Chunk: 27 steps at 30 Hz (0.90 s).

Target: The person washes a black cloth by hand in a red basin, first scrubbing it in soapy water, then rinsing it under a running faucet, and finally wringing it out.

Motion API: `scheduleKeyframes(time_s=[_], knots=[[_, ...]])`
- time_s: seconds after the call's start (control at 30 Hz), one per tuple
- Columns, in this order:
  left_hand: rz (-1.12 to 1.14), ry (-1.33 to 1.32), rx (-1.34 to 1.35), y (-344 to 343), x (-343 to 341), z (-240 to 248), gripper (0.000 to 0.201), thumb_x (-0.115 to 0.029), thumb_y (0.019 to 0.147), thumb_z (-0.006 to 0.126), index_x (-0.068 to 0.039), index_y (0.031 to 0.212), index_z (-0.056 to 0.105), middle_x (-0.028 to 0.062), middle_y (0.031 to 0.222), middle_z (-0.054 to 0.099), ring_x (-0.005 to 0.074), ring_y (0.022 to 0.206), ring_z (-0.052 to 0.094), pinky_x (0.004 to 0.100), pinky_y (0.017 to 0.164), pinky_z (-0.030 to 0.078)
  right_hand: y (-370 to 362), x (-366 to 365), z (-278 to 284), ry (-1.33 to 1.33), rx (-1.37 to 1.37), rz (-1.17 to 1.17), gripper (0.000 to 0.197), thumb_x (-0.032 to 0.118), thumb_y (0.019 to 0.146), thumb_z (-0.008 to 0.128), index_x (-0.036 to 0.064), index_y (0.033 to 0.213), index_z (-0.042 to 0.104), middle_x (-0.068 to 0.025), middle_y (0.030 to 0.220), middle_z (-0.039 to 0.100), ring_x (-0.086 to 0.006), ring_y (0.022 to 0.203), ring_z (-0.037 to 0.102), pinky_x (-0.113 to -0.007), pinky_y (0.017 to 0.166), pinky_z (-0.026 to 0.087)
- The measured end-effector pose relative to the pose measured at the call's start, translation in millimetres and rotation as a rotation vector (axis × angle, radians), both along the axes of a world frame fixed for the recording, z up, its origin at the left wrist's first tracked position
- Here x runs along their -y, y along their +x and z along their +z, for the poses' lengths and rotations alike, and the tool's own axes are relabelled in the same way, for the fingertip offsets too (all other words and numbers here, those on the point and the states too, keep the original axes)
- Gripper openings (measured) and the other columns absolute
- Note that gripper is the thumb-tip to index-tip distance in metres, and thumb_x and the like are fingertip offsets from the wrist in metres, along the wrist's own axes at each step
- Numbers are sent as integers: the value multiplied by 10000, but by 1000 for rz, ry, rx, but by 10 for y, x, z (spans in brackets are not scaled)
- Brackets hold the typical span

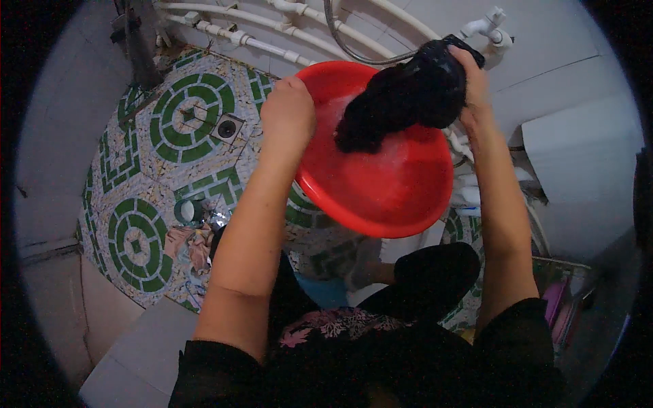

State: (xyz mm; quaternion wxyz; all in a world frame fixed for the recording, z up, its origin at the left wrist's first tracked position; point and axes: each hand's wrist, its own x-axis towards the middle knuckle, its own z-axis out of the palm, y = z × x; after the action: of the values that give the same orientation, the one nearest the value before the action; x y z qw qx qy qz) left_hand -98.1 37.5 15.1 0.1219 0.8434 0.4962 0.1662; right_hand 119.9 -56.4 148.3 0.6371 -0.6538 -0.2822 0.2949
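Note:
A red plastic basin (371, 197) hangs tilted in front of me, with a little whitish, sudsy liquid on its inner wall. My left hand (289, 109) is closed on its left rim; the fingertips are hidden behind the wrist and fist. My right hand (474, 78) grips a bunched, dark wet-looking cloth (411, 98) at its upper right end. The cloth slants down to the left across the upper part of the basin, its lower end over the basin's inside. How the cloth is folded cannot be made out.
White pipes (252, 42) run along the wall beyond the basin, with a white tap (484, 27) at upper right. A floor drain (227, 128) lies in the patterned tiles. Left of my forearm are a green-rimmed cup (188, 212) and a crumpled brownish thing (190, 246).

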Motion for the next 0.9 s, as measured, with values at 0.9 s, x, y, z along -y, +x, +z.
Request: scheduleKeyframes(time_s=[0.9], knots=[[-15, 4, 33, -11, -18, -111, 504, -267, 741, 687, 36, 1045, 422, 230, 970, 565, 366, 859, 613, 410, 705, 523, -583, -380, -2007, -908, 1098, 556, 893, 506, 642, 718, 65, 1325, 348, -275, 1260, 422, -377, 1177, 438, -429, 959, 388]])
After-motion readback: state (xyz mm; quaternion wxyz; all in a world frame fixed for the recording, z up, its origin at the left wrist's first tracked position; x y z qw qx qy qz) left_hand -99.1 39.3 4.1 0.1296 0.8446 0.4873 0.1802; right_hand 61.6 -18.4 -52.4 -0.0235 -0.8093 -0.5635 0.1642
